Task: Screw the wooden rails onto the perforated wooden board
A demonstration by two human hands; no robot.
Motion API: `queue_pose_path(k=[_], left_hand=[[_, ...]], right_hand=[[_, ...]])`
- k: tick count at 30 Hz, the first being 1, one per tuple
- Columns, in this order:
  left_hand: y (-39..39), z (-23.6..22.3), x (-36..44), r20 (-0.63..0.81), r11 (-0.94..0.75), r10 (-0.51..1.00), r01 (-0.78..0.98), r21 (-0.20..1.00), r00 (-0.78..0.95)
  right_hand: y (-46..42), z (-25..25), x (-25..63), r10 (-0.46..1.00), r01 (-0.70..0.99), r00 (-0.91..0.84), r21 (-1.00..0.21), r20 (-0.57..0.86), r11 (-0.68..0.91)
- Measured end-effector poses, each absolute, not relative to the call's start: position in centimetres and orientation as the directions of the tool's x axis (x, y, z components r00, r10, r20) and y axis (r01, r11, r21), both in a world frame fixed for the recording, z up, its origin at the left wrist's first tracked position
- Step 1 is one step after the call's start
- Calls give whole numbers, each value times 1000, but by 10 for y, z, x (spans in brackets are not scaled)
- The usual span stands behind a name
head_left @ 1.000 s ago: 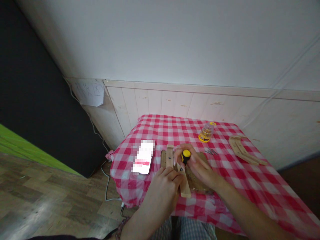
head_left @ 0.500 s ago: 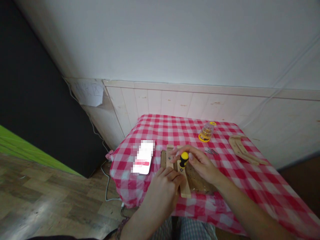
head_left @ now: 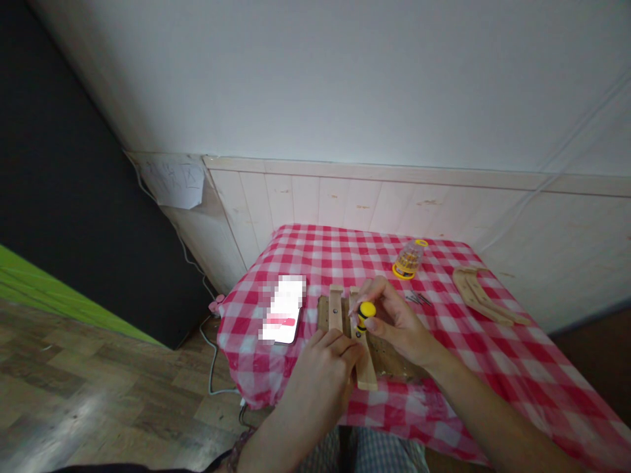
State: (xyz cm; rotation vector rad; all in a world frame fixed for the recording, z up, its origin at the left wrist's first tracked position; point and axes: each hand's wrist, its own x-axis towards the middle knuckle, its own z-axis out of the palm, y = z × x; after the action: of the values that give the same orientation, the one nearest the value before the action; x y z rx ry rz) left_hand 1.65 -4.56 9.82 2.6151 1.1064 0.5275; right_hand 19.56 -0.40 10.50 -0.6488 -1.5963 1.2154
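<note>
My right hand (head_left: 394,320) is closed round a screwdriver (head_left: 367,311) with a yellow and black handle, held upright over a screw in a pale wooden strip (head_left: 365,373). Pressed down on the wood, my left hand (head_left: 331,358) has its fingers curled at the strip's left edge; its fingertips are partly hidden. A second wooden strip (head_left: 336,301), with a screw in its face, lies just left of the first. Both rest on a brown wooden board (head_left: 392,358). The screwdriver's tip is too small to make out.
A phone (head_left: 284,312) with a blurred screen lies left of the board. Behind it to the right stand a clear, yellow-based bit case (head_left: 409,259) and several loose screws (head_left: 419,299). Curved wooden pieces (head_left: 486,299) lie at the right on the checked tablecloth (head_left: 340,253).
My right hand's fingers have closed in round the screwdriver handle from a more spread pose. The handle has shifted very slightly right. My left hand has stayed in place.
</note>
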Motion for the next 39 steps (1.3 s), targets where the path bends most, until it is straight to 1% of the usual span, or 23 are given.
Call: queue_pose_path(k=[4, 6, 8, 10, 12, 16, 19, 21, 23, 24, 31, 34, 39], left_hand=[[-46, 98, 17, 234, -678, 730, 638, 365, 642], [-45, 98, 17, 230, -675, 732, 641, 366, 641], [-45, 99, 17, 225, -673, 733, 639, 372, 642], [-45, 100, 17, 216, -670, 735, 638, 379, 643], [-45, 101, 17, 206, -667, 736, 639, 382, 645], [-45, 101, 17, 212, -669, 734, 637, 383, 645], [-46, 100, 16, 215, -672, 732, 635, 380, 646], [-46, 99, 16, 218, -677, 729, 633, 376, 649], [-46, 99, 16, 221, -680, 726, 634, 368, 651], [-46, 99, 16, 222, -680, 727, 637, 365, 649], [-44, 98, 17, 248, -695, 715, 624, 356, 654], [-44, 97, 18, 263, -697, 714, 622, 356, 649], [-44, 95, 17, 257, -699, 713, 627, 344, 653]], right_hand=[[-6, 110, 193, 836, -94, -410, -928, 365, 359], [-7, 114, 192, 825, -23, -422, -914, 377, 406], [-6, 117, 190, 803, 4, -427, -888, 415, 460], [-6, 119, 189, 781, -28, -432, -873, 450, 487], [-6, 118, 189, 779, -69, -432, -878, 454, 474], [-7, 112, 188, 806, -140, -433, -913, 404, 383], [-9, 107, 187, 819, -234, -421, -919, 389, 316], [-10, 107, 186, 829, -283, -432, -926, 355, 249], [-9, 107, 187, 840, -260, -441, -941, 315, 216], [-9, 108, 187, 840, -236, -444, -945, 311, 226], [-2, 110, 197, 854, -90, -374, -931, 361, 354], [-2, 112, 196, 856, -72, -354, -924, 376, 376], [-3, 116, 191, 873, -93, -318, -928, 370, 360]])
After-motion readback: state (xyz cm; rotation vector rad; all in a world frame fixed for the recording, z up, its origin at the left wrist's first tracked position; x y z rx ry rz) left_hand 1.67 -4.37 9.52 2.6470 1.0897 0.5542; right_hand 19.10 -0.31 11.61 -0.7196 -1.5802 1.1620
